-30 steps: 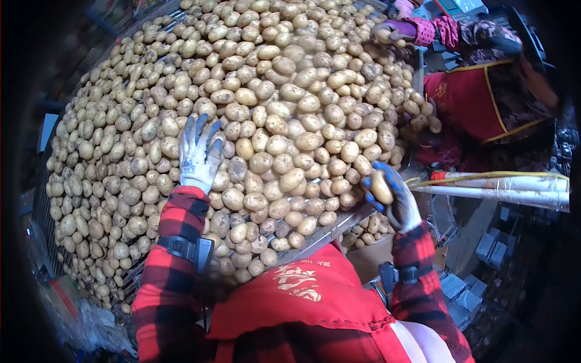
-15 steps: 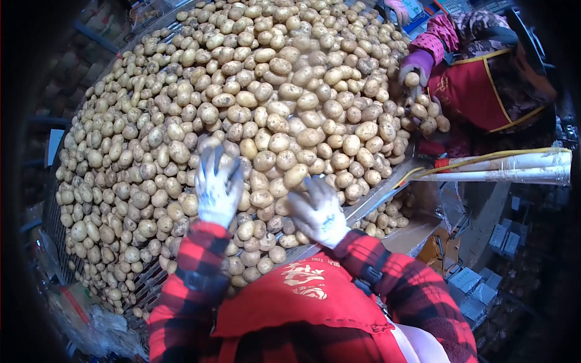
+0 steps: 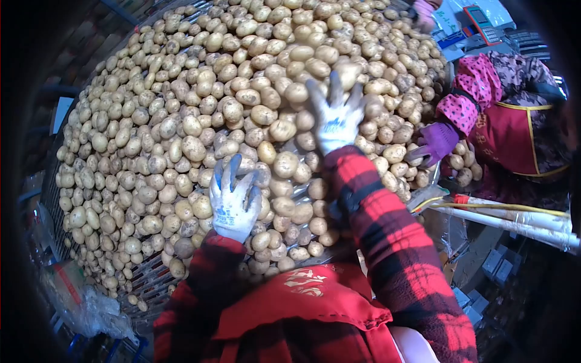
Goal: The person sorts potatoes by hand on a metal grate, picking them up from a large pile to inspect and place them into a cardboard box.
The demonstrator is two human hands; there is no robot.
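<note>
A broad heap of potatoes (image 3: 187, 148) spreads in front of me over a slatted metal surface (image 3: 148, 278). My left hand (image 3: 235, 199), in a white glove with blue-grey fingertips, rests on the near middle of the heap, fingers spread. Farther out and to the right, my right hand (image 3: 339, 115) wears the same kind of glove. Its fingers are stretched apart over potatoes, some of them blurred. Between my two hands, bits of the surface show through gaps among the potatoes.
At the right, a co-worker's purple-gloved hand (image 3: 437, 143) touches the heap's edge. Another person's pink-gloved hand (image 3: 423, 15) is at the top. White pipes (image 3: 514, 221) jut out at right. Plastic sheeting (image 3: 100, 311) hangs at lower left. A handheld device (image 3: 482, 25) lies at top right.
My right hand has reached forward, away from my body, across the heap. My left hand has shifted slightly nearer me. The co-worker's purple-gloved hand no longer holds up a potato.
</note>
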